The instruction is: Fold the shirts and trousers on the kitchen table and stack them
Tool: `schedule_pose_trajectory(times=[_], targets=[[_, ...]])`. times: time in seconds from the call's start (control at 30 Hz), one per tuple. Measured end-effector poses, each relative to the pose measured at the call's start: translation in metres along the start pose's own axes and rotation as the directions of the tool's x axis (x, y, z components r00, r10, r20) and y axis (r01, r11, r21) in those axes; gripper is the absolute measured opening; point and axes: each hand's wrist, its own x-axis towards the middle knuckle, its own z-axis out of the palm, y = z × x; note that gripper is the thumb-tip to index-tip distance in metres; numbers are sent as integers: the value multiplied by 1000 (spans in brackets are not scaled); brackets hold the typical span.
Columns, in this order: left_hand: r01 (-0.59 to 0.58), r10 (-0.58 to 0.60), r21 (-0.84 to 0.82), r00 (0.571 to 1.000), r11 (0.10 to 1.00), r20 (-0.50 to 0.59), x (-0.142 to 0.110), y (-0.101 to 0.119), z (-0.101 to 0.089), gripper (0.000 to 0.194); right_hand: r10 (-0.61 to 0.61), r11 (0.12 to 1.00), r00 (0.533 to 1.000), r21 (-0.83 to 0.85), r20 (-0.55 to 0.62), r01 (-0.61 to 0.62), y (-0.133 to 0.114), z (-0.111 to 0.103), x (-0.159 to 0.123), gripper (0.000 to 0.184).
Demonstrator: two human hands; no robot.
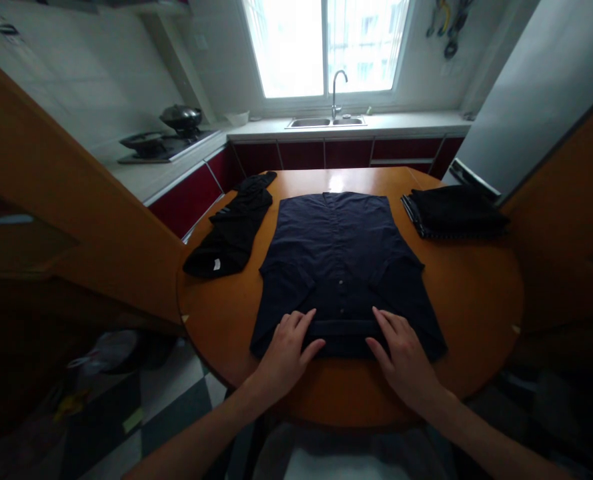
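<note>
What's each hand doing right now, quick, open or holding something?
Left hand: open, thumb and fingers apart, touching the near end of the dark shirt.
Right hand: open too, touching the shirt's same end.

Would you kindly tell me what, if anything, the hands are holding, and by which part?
The left hand and right hand touch the dark shirt along its near edge; whether the fingers grip it or merely rest there cannot be told.

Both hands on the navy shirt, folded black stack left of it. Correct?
Wrong side: the head view shows the stack right of the shirt. The left hand and right hand are on the shirt, as stated.
</note>
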Motion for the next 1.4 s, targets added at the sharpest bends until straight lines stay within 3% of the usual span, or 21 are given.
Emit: schedule_pose_trajectory(times=[0.1,0.2,0.33,0.4,0.47,0.57,0.67,0.8,0.93,1.07,1.17,1.27,1.4], targets=[[13,0,-161,997,987,80,1,1,-11,37,106,983,992,144,71,-116,3,-9,-1,40],[-113,156,-248,974,962,163,-4,-1,-18,19,84,958,977,253,197,-134,5,-24,-3,21],[-411,459,-222,853,884,249,-13,-9,-17,32,-191,933,919,354,343,62,7,-41,-6,11],[-483,518,-189,812,855,269,-17,-11,-16,41,-317,916,873,359,370,180,9,-44,-8,13],[-506,533,-166,804,846,265,-19,-11,-16,45,-374,905,849,347,374,246,11,-45,-9,15],[-473,509,-195,823,860,252,-19,-9,-18,39,-364,907,851,353,378,230,11,-45,-8,13],[-347,427,-301,865,888,265,-15,-6,-21,29,-284,916,871,381,400,124,8,-46,-3,10],[-42,143,-353,953,935,268,-1,-2,-21,15,-78,911,897,397,436,-114,7,-44,8,11],[157,-46,-379,957,912,287,20,3,-21,16,51,860,921,451,387,-237,9,-35,25,16],[197,-105,-351,958,916,265,37,0,-19,16,106,868,926,420,362,-264,11,-27,41,17],[197,-130,-302,965,933,227,43,-4,-15,19,175,925,920,262,351,-276,11,-23,47,17],[196,-164,-153,967,969,196,45,-8,-12,27,243,962,924,51,296,-269,12,-18,47,20],[71,-80,103,993,992,89,43,-9,-8,35,166,986,971,-62,174,-158,15,-11,45,24]])
